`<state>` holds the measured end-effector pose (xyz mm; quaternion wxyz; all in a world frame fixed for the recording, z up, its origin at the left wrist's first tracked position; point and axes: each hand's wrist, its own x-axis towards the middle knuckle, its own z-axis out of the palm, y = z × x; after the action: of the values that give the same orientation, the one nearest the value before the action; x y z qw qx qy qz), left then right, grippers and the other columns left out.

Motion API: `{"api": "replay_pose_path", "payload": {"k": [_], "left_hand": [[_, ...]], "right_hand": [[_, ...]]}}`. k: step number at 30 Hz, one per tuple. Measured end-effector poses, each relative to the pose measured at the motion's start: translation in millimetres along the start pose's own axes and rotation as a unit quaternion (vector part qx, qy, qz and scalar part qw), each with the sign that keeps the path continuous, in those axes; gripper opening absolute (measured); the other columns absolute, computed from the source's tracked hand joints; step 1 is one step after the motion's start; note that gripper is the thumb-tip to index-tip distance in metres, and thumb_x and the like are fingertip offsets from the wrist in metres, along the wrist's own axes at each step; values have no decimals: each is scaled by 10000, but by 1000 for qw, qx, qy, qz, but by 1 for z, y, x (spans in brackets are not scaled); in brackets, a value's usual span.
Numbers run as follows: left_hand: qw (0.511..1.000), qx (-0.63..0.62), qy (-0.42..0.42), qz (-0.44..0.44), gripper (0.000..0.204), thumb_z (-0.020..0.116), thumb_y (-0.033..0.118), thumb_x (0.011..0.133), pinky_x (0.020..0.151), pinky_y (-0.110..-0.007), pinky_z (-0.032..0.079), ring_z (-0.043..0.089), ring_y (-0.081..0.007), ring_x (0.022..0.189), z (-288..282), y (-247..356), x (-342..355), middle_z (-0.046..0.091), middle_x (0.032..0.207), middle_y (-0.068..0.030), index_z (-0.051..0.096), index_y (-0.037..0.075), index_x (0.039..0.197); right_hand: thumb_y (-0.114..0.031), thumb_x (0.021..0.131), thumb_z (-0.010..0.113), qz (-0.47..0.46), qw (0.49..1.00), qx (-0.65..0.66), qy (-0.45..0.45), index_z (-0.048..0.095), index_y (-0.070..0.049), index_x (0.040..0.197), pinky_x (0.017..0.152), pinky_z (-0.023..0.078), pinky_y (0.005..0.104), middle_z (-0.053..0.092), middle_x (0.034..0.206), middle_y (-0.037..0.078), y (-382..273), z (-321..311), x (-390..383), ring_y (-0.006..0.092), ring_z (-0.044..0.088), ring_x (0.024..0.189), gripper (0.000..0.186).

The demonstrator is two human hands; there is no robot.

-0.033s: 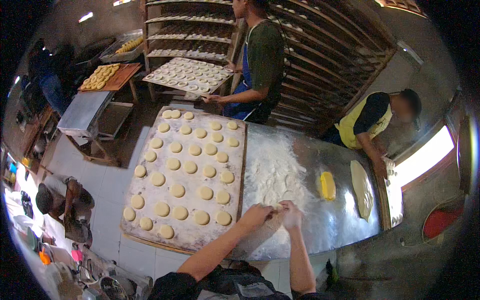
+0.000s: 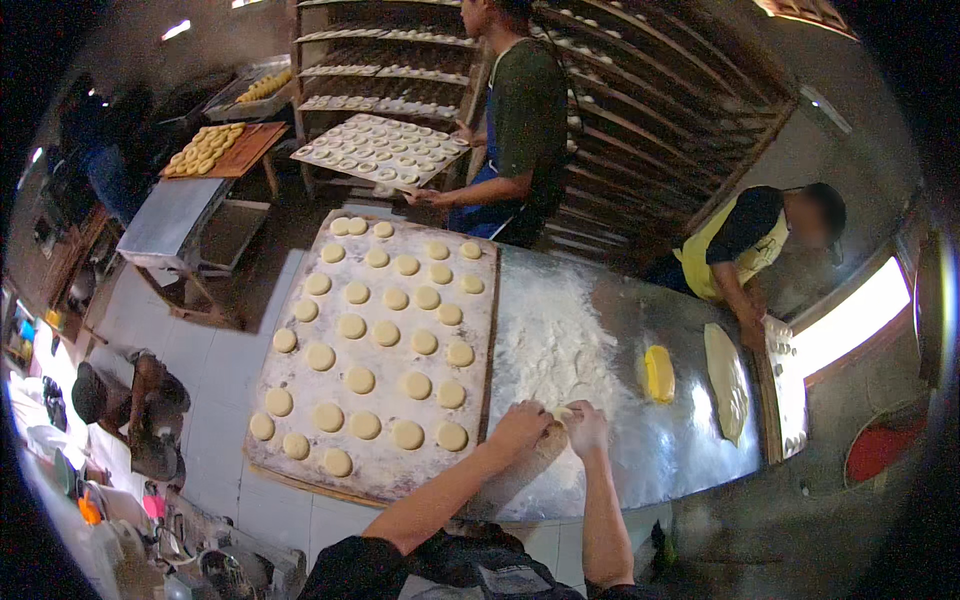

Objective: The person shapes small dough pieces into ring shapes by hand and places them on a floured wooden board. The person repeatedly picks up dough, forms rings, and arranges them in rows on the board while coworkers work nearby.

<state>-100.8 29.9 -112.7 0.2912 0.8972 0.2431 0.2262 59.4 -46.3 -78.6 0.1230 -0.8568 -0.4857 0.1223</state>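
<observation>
Over the near end of the floured metal table, my left hand point(image 2: 522, 428) and my right hand point(image 2: 586, 430) are close together. Between them, a small pale piece of dough point(image 2: 562, 412) is pinched in the fingers of both; part of it is hidden. White flour point(image 2: 552, 345) lies spread on the tabletop just beyond my hands. To the left, a large flour-dusted board point(image 2: 302, 385) bears many flat dough rounds set apart from one another. The dough round point(image 2: 452, 436) nearest my left hand sits at the board's right edge.
A yellow block point(image 2: 658, 374) and a long pale dough sheet point(image 2: 724, 380) lie to the right on the metal table point(image 2: 630, 460). At the far side, a person holds a tray of dough rings point(image 2: 375, 152) before racks. Another person leans at the right; one crouches at the left.
My fingers have shifted slightly around the dough piece, and more of it shows between my hands. The whole view has moved a little.
</observation>
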Motion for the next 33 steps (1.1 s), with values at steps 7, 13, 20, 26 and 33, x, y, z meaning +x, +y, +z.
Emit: {"api": "replay_pose_path", "payload": {"k": [7,13,20,26,33], "left_hand": [[948,168,148,-226,318,684,172,778,816,-489,469,610,-393,947,-104,-32,-106,637,1022,-186,631,-4,1037],[942,196,44,-270,350,680,128,786,829,-479,445,536,-393,1026,-135,-28,-140,559,967,-188,523,6,1074],[975,-129,24,-178,238,628,76,856,845,-484,478,580,-443,997,-92,-6,-37,616,1015,-215,561,35,1080],[992,99,-6,-83,261,611,53,845,904,-478,462,589,-391,1060,6,-7,83,614,1116,-170,632,87,1103],[970,-61,51,-229,403,649,266,931,817,-471,518,652,-386,923,26,59,64,667,1011,-221,590,41,1260]], "right_hand": [[-360,860,648,-135,990,-43,-27,663,-164,1154,940,430,522,643,1092,124,-81,37,-33,330,600,1072,354],[-305,906,648,-339,933,-85,-87,610,-100,1146,923,453,462,629,1099,145,-161,73,-59,351,600,1051,318],[-174,873,678,-44,959,271,-74,635,-13,1061,849,532,391,670,1187,106,-26,3,12,301,686,954,252],[-201,793,711,-54,997,52,29,655,-71,1053,957,447,463,649,1022,159,86,-2,66,377,569,1090,296],[-246,805,765,-33,950,286,-120,596,-88,1077,872,504,405,642,1029,145,104,-16,71,366,629,981,357]]}}
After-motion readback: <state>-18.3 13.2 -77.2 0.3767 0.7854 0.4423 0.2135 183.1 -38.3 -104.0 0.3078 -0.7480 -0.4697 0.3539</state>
